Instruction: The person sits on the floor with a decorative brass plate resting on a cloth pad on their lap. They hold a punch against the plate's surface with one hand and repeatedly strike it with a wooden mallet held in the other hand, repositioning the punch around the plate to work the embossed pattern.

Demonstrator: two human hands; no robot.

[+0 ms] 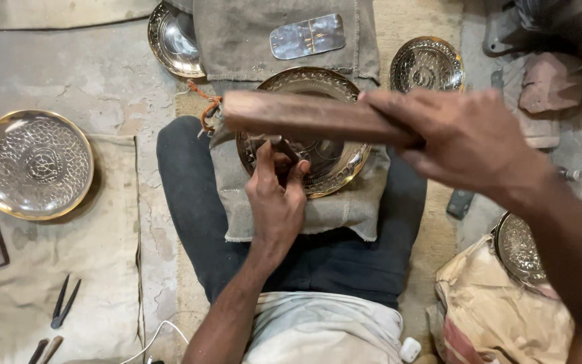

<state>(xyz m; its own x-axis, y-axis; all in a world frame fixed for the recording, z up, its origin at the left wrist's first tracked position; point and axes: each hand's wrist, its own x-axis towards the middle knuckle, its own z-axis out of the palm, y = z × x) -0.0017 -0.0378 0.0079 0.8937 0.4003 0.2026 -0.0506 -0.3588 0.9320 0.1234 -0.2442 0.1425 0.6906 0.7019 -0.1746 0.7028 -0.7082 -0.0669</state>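
Note:
An engraved brass plate (331, 165) rests on a grey cloth pad (345, 212) over my lap. My left hand (276, 195) pinches a small metal chisel (284, 147) with its tip set on the plate's inner face. My right hand (463, 138) grips a long wooden block (304, 116), held level just above the chisel and across the plate's upper half. The block hides part of the plate.
A finished patterned plate (34, 164) lies on sacking at left, more plates at top left (173, 40), top right (427, 64) and lower right (519, 248). A flat metal strip (306, 36) sits on cloth above. Dividers (64, 303) lie lower left.

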